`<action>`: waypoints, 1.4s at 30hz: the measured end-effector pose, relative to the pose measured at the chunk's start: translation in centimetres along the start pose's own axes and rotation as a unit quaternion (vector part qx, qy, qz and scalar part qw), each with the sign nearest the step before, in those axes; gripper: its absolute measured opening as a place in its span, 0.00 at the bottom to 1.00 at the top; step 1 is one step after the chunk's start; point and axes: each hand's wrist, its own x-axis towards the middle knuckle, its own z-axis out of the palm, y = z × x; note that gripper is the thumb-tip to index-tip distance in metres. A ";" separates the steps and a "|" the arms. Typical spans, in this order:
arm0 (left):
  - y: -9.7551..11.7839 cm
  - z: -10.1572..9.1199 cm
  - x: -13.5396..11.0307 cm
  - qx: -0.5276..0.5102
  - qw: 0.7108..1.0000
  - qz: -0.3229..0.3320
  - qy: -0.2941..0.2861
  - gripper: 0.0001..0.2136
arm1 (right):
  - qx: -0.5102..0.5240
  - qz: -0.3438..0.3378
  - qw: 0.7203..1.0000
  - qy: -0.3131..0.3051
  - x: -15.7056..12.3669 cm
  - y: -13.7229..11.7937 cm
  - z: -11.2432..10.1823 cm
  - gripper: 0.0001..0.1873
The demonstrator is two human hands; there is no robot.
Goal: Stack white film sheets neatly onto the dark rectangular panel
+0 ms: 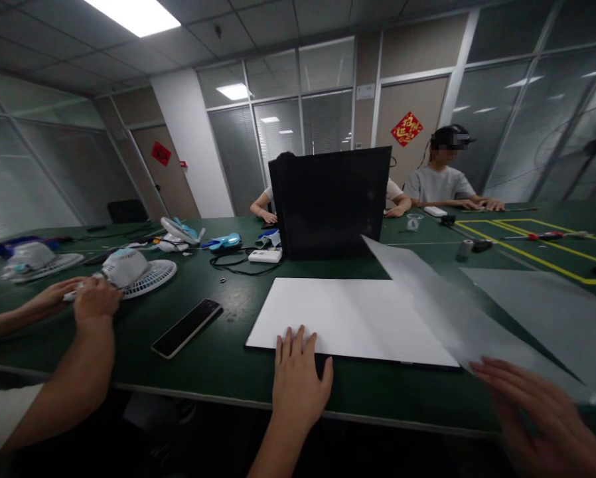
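Observation:
A white flat panel with a thin black edge (328,312) lies on the green table before me. My left hand (298,382) rests with fingers spread over its front edge, fingertips on the white surface. A translucent sheet (427,299) is lifted at a slant across the panel's right side, its far corner raised near the black screen. At the sheet's near edge is my right hand (537,405), fingers together and closed on it; the thumb is mostly hidden. Another translucent sheet (551,305) lies to the right, partly covered by the lifted one.
Behind the panel stands a black screen (335,202). A phone (187,328) lies to the left. Beside me a co-worker's hands (91,299) hold a white fan part (149,279). Another person (442,176) sits across, right. Yellow tape (537,259) and a screwdriver (541,236) lie far right.

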 end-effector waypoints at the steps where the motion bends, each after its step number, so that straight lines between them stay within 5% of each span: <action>1: 0.0 0.0 0.0 -0.003 1.000 -0.001 0.002 0.24 | 0.015 -0.022 1.000 -0.013 0.5 -0.2 0.9 0.16; 6: -0.1 0.2 0.0 -0.010 1.000 0.003 0.014 0.24 | 0.012 0.030 0.998 -0.045 1.0 0.7 3.5 0.13; 25: -0.3 0.8 0.0 -0.033 0.997 0.017 0.064 0.23 | 0.089 0.150 0.961 -0.217 -1.0 2.9 4.7 0.14; 42: 0.1 0.0 0.1 -0.015 1.000 0.006 0.026 0.21 | -0.017 0.162 0.968 -0.191 -0.8 2.5 5.1 0.30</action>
